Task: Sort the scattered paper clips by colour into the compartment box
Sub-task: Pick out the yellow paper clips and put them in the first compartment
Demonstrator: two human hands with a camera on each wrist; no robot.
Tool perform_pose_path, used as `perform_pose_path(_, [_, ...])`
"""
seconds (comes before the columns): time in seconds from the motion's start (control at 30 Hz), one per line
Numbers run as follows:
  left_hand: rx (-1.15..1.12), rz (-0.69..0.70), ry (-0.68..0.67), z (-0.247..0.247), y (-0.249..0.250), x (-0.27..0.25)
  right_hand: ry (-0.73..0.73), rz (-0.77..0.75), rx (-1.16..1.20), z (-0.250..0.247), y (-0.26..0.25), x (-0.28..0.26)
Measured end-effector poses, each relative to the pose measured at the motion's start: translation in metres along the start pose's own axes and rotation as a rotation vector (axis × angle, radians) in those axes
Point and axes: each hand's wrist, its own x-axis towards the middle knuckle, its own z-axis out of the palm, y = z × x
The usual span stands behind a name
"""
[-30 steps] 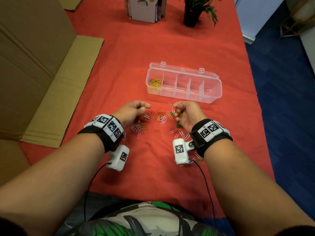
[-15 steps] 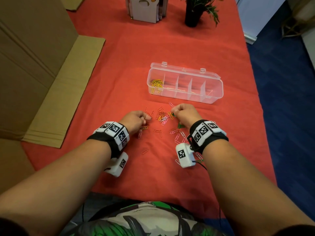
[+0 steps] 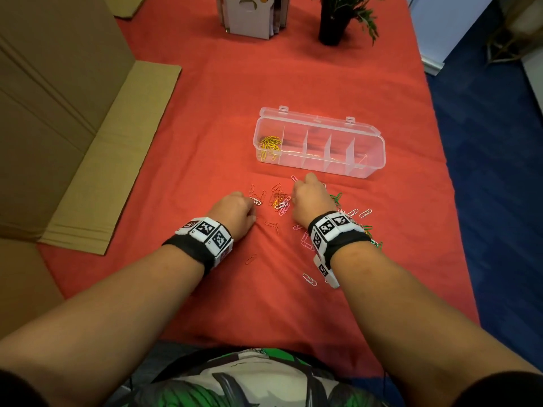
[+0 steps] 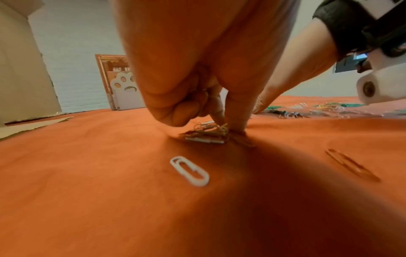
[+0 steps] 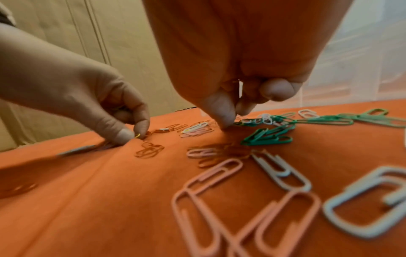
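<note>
A clear compartment box (image 3: 370, 164) lies open on the red cloth, with yellow clips (image 3: 269, 145) in its leftmost compartment. Scattered clips (image 3: 279, 199) in red, pink, white and green lie between and around my hands. My left hand (image 3: 254, 201) has its fingertips down on a small bundle of clips (image 4: 206, 134) and pinches a yellow clip (image 5: 138, 136). My right hand (image 3: 296, 189) is knuckles up with its fingers curled. Its thumb tip (image 5: 222, 114) presses the cloth beside green clips (image 5: 268, 137), and a thin clip (image 5: 240, 87) shows inside its curled fingers.
Flattened cardboard (image 3: 88, 171) borders the cloth on the left. A white paw-cutout stand (image 3: 249, 16) and a potted plant (image 3: 335, 22) stand at the far edge. Pink clips (image 5: 208, 200) and white clips (image 5: 281, 172) lie under my right wrist. The table's right edge drops to blue floor.
Both hands have lowered onto the clip pile. The left hand's fingers have curled down onto clips, and the right hand has shifted towards the box side of the pile.
</note>
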Motion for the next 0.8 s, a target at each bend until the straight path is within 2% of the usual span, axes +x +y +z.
perform_pose_path(0.1, [-0.18, -0.079, 0.058, -0.008, 0.003, 0.003, 0.009, 0.06, 0.223, -0.006, 0.005, 0.001])
perform_pose_path(0.2, [-0.471, -0.225, -0.002, -0.023, 0.003, 0.008, -0.047, 0.202, 0.654, -0.014, 0.009, -0.001])
perform_pose_path(0.37, [-1.323, -0.538, -0.018, -0.042, 0.01, 0.007, -0.17, 0.325, 1.182, -0.027, 0.008, -0.007])
perform_pose_path(0.43, [-1.513, -0.572, -0.089, -0.048, 0.014, 0.003, -0.206, 0.384, 1.472, -0.034, 0.007, -0.011])
perform_pose_path(0.47, [-1.556, -0.571, -0.119, -0.049, 0.014, 0.002, -0.22, 0.397, 1.544, -0.037, 0.006, -0.013])
perform_pose_path(0.53, [-1.574, -0.586, -0.152, -0.049, 0.019, 0.003, -0.233, 0.415, 1.456, -0.034, 0.005, -0.012])
perform_pose_path(0.6, [-1.471, -0.596, -0.155, -0.043, 0.026, 0.009, -0.237, 0.398, 1.16, -0.028, 0.005, -0.012])
perform_pose_path(0.7, [-1.005, -0.485, -0.043, -0.025, 0.032, 0.02, -0.217, 0.263, 0.777, -0.021, 0.006, -0.017])
perform_pose_path(0.8, [-0.606, -0.299, 0.074, -0.01, 0.036, 0.024, -0.229, 0.137, 0.681, -0.013, 0.002, -0.026])
